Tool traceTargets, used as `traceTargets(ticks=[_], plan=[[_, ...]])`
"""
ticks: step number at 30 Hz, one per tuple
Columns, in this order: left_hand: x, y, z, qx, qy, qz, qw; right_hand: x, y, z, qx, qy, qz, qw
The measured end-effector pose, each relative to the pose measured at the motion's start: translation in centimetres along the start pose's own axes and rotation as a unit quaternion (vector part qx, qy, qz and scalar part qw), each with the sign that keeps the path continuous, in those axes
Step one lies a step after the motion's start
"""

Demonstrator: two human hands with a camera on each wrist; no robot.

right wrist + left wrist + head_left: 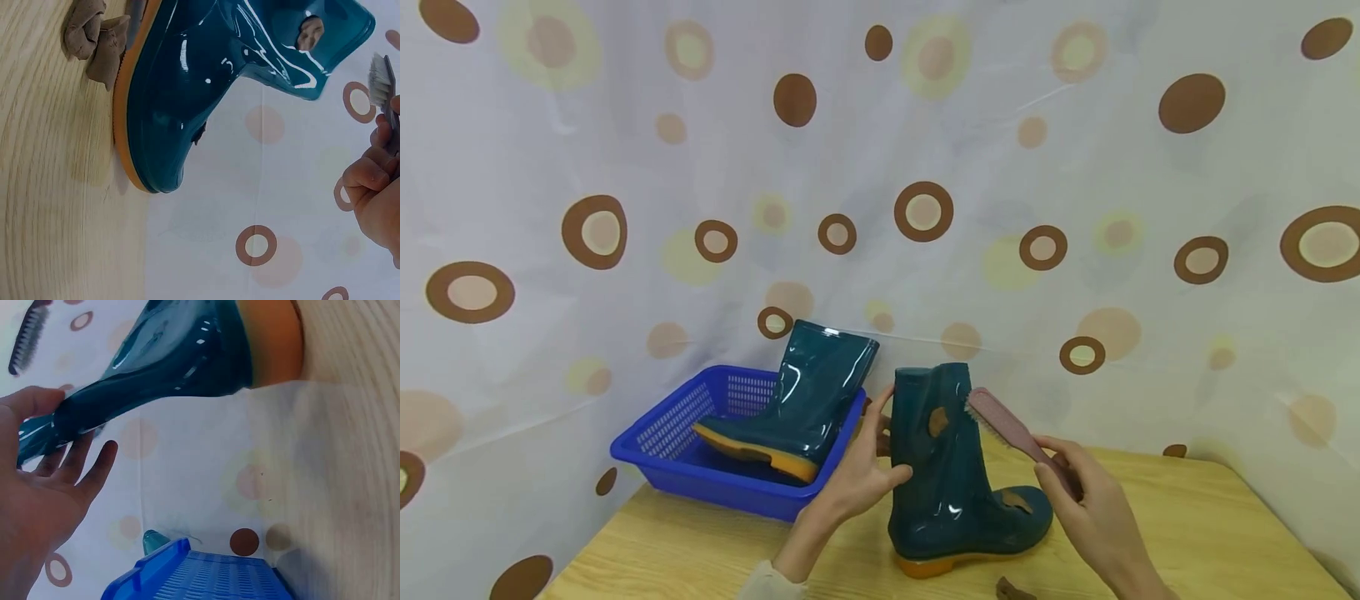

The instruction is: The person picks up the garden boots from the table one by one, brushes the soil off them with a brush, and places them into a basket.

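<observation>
A dark green rubber boot (pixel 936 492) with an orange sole stands upright on the table. Brown mud-like patches (pixel 937 422) cling to its shaft and toe. My left hand (pixel 859 471) holds the shaft's upper part from the left; in the left wrist view the thumb (pixel 40 400) lies on one side and the fingers on the other. My right hand (pixel 1093 510) grips the handle of a pink scrub brush (pixel 1009 425). The brush's pale bristles (pixel 379 81) face the shaft, close to its upper right edge; contact is hard to tell.
A blue plastic basket (pixel 715 493) stands at the left, with a second green boot (pixel 808 392) leaning in it. Brown lumps (pixel 106 53) lie on the wooden table (pixel 1210 533) beside the standing boot's sole. Behind hangs a dotted curtain (pixel 865 150).
</observation>
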State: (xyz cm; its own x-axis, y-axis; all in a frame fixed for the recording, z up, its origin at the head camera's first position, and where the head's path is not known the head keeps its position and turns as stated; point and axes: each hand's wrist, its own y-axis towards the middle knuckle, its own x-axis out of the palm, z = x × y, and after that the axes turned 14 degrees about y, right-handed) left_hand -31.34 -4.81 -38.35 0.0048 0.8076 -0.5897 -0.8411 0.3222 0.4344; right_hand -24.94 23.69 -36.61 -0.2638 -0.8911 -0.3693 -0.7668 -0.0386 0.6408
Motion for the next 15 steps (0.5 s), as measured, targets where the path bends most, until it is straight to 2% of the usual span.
traceTargets(ticks=[5, 11, 15], plan=[[0.58, 0.07, -0.21, -0.023, 0.018, 0.023, 0.9993, -0.04, 0.06, 0.29, -0.009, 0.002, -0.002, 1.0], [0.84, 0.2, -0.5, -0.036, -0.051, 0.066, 0.9959, -0.18, 0.05, 0.4, -0.008, -0.004, -0.005, 0.9999], [0.8, 0.24, -0.54, -0.041, -0.082, 0.079, 0.9927, -0.21, -0.05, 0.41, -0.004, -0.006, -0.008, 0.9999]])
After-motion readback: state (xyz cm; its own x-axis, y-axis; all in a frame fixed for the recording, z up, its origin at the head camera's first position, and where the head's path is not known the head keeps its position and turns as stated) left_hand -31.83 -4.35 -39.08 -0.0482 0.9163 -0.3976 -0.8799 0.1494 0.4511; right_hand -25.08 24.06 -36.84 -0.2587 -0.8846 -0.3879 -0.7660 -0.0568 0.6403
